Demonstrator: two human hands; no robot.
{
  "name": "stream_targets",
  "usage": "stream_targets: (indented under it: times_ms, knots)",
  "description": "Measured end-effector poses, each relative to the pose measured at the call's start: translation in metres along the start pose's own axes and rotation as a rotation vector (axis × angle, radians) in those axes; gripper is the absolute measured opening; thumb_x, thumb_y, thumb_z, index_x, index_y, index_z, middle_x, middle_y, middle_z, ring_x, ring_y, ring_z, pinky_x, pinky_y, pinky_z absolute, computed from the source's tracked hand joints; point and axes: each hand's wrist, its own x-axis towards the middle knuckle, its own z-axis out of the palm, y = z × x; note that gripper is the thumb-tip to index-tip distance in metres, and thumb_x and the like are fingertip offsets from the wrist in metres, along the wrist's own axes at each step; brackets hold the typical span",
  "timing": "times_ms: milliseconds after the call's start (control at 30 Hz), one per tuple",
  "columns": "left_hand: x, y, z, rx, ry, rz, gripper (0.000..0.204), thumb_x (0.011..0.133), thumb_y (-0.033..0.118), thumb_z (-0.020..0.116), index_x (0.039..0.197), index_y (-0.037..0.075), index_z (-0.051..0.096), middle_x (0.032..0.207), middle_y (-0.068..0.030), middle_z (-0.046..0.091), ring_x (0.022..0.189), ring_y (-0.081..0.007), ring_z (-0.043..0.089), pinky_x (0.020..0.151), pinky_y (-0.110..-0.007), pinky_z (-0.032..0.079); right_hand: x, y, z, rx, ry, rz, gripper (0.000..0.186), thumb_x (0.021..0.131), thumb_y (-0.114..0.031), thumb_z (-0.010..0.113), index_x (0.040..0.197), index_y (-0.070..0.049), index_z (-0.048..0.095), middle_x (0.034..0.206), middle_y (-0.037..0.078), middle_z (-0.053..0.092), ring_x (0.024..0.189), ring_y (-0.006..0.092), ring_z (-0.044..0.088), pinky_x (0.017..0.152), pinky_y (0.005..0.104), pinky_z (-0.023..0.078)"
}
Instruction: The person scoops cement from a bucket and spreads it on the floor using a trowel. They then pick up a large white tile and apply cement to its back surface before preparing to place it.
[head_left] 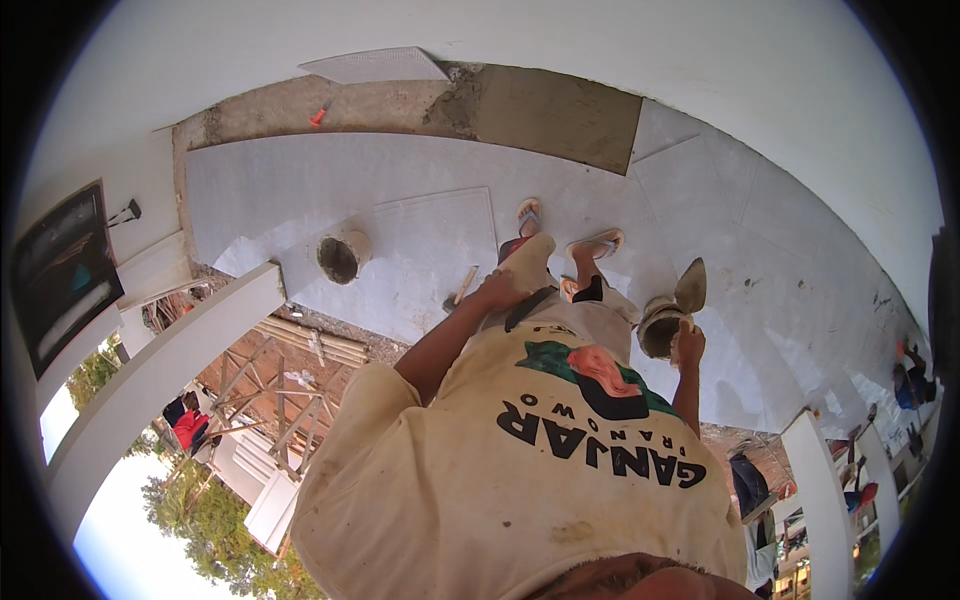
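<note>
My right hand [687, 346] is closed around the handle of a pointed trowel [691, 286]. Its blade rises beside the rim of a mortar bucket [661, 313] that stands on the tiled floor by my right leg. Some grey mortar shows inside that bucket. On my bent left leg rests my left hand [503, 289], its fingers laid over the shorts [532, 262] with no tool visible in them. Just left of it, a hammer [463, 287] with a wooden handle lies on the floor. Ahead of my feet is a smoothed grey mortar bed [560, 112] along the wall.
Another bucket [341, 257] with mortar stands to the left, near a loose tile [432, 215]. A tile [375, 66] leans at the far wall. An orange-handled tool [319, 115] lies on bare ground. White pillars [165, 370] border the floor behind; people [912, 378] are farther off.
</note>
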Motion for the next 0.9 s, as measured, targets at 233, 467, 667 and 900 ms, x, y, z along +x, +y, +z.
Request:
stream_targets:
  times_ms: [233, 467, 667, 900]
  knots:
    - [-0.004, -0.050, 0.004, -0.205, -0.015, 0.006, 0.103, 0.080, 0.065, 0.063, 0.145, -0.010, 0.038, 0.149, -0.0324, 0.041, 0.138, -0.0421, 0.042, 0.114, -0.045, 0.035, -0.005, -0.038, 0.045, -0.208, -0.109, -0.012, 0.031, 0.093, -0.033, 0.064, 0.090, -0.002, 0.060, 0.064, 0.006, 0.058, 0.050, 0.0158, 0.058, 0.047, 0.0326, 0.047]
    - [-0.002, -0.078, -0.006, -0.407, -0.048, -0.052, 0.113, 0.072, 0.066, 0.070, 0.147, -0.010, 0.034, 0.142, -0.0317, 0.049, 0.132, -0.0412, 0.050, 0.108, -0.042, 0.042, -0.006, -0.093, 0.070, -0.428, -0.160, -0.132, 0.039, 0.094, -0.037, 0.062, 0.093, 0.002, 0.063, 0.068, 0.009, 0.062, 0.053, 0.0193, 0.061, 0.050, 0.0351, 0.049]
    - [-0.004, -0.089, 0.000, -0.467, -0.038, -0.165, 0.101, 0.072, 0.060, 0.074, 0.143, -0.005, 0.043, 0.135, -0.0263, 0.057, 0.126, -0.0396, 0.055, 0.105, -0.041, 0.043, 0.028, -0.125, 0.090, -0.437, -0.184, -0.160, 0.032, 0.095, -0.035, 0.062, 0.093, -0.003, 0.059, 0.066, 0.004, 0.056, 0.052, 0.0148, 0.056, 0.047, 0.0312, 0.047]
    - [0.064, -0.179, 0.062, -0.988, 0.345, -0.316, 0.063, 0.080, 0.047, 0.076, 0.116, -0.004, 0.066, 0.105, -0.0207, 0.069, 0.094, -0.0248, 0.068, 0.075, -0.037, 0.054, 0.100, -0.139, 0.138, -0.526, -0.296, -0.206, 0.027, 0.097, -0.032, 0.061, 0.092, -0.005, 0.058, 0.065, 0.002, 0.054, 0.051, 0.0114, 0.053, 0.047, 0.0289, 0.045]
